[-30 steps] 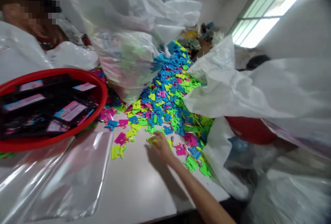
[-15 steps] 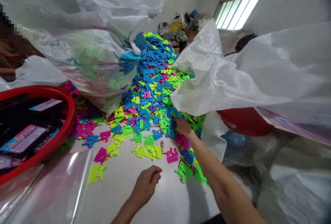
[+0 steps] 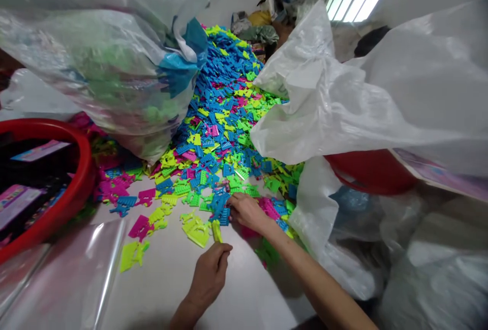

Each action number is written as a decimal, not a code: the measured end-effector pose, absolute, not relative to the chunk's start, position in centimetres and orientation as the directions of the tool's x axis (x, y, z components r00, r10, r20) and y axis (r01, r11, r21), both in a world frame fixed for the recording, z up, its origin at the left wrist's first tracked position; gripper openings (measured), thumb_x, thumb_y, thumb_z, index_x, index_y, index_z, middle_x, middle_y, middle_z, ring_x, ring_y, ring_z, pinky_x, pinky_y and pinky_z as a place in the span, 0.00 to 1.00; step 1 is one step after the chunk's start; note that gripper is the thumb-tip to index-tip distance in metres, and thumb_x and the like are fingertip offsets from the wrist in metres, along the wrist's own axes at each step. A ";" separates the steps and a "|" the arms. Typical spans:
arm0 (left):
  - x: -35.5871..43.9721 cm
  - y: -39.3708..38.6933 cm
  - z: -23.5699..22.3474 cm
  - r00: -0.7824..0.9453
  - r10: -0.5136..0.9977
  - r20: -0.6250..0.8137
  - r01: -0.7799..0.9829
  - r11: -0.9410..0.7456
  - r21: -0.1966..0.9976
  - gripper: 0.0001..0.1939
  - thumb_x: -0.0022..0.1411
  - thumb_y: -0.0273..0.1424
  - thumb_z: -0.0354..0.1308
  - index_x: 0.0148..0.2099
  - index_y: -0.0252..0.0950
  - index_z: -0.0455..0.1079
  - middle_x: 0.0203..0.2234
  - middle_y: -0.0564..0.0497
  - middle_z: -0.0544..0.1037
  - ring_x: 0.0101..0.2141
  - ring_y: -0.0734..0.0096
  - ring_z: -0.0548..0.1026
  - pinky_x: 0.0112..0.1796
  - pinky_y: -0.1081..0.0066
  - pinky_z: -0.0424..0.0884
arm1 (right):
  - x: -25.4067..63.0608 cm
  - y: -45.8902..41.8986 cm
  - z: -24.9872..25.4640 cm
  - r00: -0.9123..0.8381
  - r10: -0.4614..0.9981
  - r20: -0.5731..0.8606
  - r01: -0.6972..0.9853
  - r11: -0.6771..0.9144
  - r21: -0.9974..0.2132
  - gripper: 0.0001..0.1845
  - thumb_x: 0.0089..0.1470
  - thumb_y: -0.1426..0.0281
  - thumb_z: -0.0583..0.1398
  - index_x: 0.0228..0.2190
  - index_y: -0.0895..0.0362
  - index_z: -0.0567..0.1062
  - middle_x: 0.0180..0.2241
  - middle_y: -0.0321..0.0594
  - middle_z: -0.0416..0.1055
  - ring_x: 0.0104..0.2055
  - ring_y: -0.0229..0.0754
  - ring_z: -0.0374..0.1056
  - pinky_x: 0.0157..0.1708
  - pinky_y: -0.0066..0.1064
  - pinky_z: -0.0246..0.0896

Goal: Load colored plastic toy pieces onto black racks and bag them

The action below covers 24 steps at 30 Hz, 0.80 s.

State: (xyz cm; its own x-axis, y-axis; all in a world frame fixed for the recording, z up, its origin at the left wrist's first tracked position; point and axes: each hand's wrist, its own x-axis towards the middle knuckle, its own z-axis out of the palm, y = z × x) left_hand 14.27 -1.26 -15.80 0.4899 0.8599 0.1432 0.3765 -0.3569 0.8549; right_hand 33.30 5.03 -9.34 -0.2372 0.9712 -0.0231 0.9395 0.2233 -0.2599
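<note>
My right hand [image 3: 247,211] is closed at the edge of a bunch of blue plastic combs [image 3: 220,205], its fingertips against them just above the table. Small animal-like shapes top these combs. My left hand [image 3: 209,271] is nearer to me, thumb and fingers pressed together; what they hold, if anything, is hidden. A narrow-looking yellow comb [image 3: 216,231] rises right behind its knuckles. Left of that lie flat yellow combs [image 3: 195,231]. Pink combs [image 3: 269,208] sit beyond my right wrist, and blurred green combs [image 3: 268,252] lie under my right forearm.
A tall heap of mixed-colour combs [image 3: 224,86] fills the table's far end. A bulging clear bag [image 3: 125,76] hangs over it at left, white plastic sheeting [image 3: 324,106] at right. A red basin [image 3: 82,167] with dark packages stands left, by clear plastic film [image 3: 91,264] on the white table [image 3: 152,289].
My right hand has come from the heap's edge towards me and left, bringing blue combs with it. The yellow combs have shifted apart. My left hand has moved slightly left, and the view has turned.
</note>
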 end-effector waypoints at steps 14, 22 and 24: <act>10.7 4.3 -10.1 0.369 0.915 -0.162 0.222 0.082 0.971 0.09 0.56 0.33 0.54 0.37 0.35 0.71 0.27 0.50 0.76 0.26 0.72 0.72 0.28 0.74 0.67 | 34.0 -2.2 -8.8 0.069 0.990 0.127 0.672 0.048 -0.739 0.14 0.57 0.63 0.56 0.42 0.55 0.74 0.34 0.42 0.75 0.33 0.44 0.70 0.33 0.34 0.65; 12.4 11.3 -8.3 0.355 0.932 -0.068 0.818 -0.275 0.506 0.15 0.60 0.31 0.53 0.49 0.33 0.70 0.46 0.42 0.75 0.48 0.58 0.71 0.48 0.64 0.65 | 25.2 -7.8 -10.9 0.013 0.982 0.188 0.516 0.154 -0.843 0.08 0.60 0.67 0.55 0.38 0.52 0.73 0.34 0.40 0.73 0.37 0.42 0.69 0.36 0.32 0.66; 14.4 11.1 -8.5 0.386 0.917 -0.099 0.838 -0.304 0.453 0.18 0.55 0.31 0.60 0.48 0.31 0.71 0.50 0.38 0.72 0.53 0.51 0.67 0.53 0.58 0.60 | 25.2 -7.1 -11.0 -0.063 0.977 0.205 0.566 0.204 -0.799 0.08 0.59 0.68 0.55 0.38 0.53 0.73 0.36 0.41 0.72 0.38 0.43 0.68 0.38 0.34 0.65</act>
State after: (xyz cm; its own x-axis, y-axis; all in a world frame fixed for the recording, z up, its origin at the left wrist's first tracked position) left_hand 14.37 11.08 -8.49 0.3858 0.9173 -0.0985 0.8380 -0.3038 0.4532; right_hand 25.18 -7.14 -11.03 -0.0631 0.9768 0.2048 0.5663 0.2041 -0.7986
